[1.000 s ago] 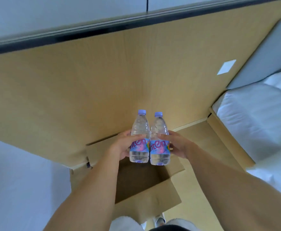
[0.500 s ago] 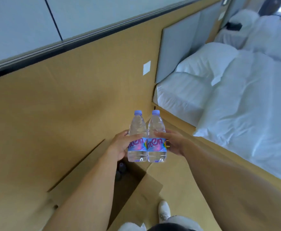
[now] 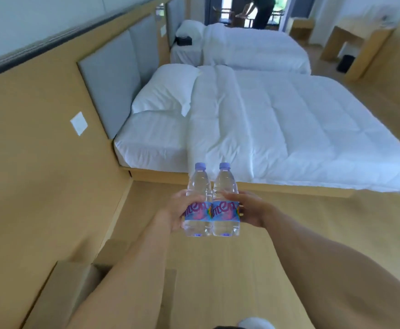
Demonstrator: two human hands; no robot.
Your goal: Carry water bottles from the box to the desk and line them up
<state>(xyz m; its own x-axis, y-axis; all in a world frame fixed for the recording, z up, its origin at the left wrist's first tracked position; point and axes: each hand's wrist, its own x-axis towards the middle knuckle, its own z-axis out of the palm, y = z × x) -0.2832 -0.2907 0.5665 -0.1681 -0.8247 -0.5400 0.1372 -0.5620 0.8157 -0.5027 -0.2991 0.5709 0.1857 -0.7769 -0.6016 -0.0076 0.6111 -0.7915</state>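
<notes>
1. View has swung away from the brown cardboard box (image 3: pixel 75 288): a second ago it sat open right under the hands, now only its flaps show at the lower left, by the tan wood-panel wall (image 3: pixel 28 162).
2. Both hands keep the same hold as before. Left hand (image 3: pixel 174 213) wraps the left clear plastic water bottle with lilac cap and blue-pink label (image 3: pixel 197 205); right hand (image 3: pixel 251 208) wraps the right matching clear bottle (image 3: pixel 225 205).
3. Bottles upright, side by side, touching each other, held out in front at mid-air over the light wood floor (image 3: pixel 289 233). Neither is set down.
4. Newly in view: near white bed with pillow and duvet (image 3: pixel 265 119), a second white bed (image 3: pixel 253 46) beyond it, grey padded headboard (image 3: pixel 111 74), and a light wood desk (image 3: pixel 358 46) at far right.
5. A person in dark clothes (image 3: pixel 260 10) bends near the far doorway.
6. Judgement: pick-up from the box is done, carry step is under way; the person seems to be turning toward the room. The desk is well apart, so placing and lining up are not yet done.
</notes>
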